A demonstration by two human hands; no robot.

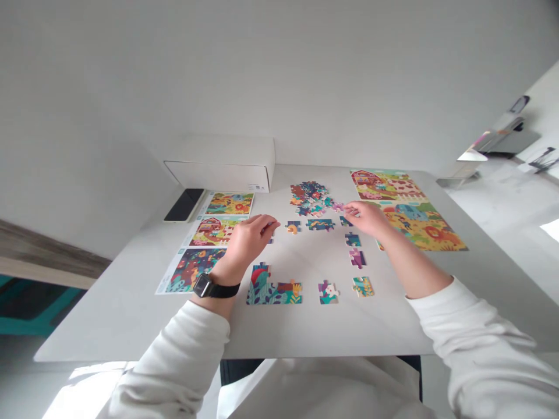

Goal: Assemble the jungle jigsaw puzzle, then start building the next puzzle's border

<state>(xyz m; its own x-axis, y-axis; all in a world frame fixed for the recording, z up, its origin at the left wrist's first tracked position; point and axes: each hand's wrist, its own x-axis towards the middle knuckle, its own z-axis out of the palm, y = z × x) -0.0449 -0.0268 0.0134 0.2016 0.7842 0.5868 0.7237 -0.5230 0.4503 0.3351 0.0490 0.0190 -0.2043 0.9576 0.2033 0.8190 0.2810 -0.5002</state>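
White tabletop (131, 326); jigsaw pieces (320, 224) lie between left hand (251, 241) and right hand (367, 218).

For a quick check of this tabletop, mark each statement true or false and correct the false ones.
1. A wristwatch sits on the wrist of the left hand. True.
2. The fingers of the right hand are at a lilac jigsaw piece on the edge of the loose pile. True.
3. A black smartphone lies on top of the white cardboard box. False: it lies on the table beside the box.
4. The person's sleeves are black. False: they are white.
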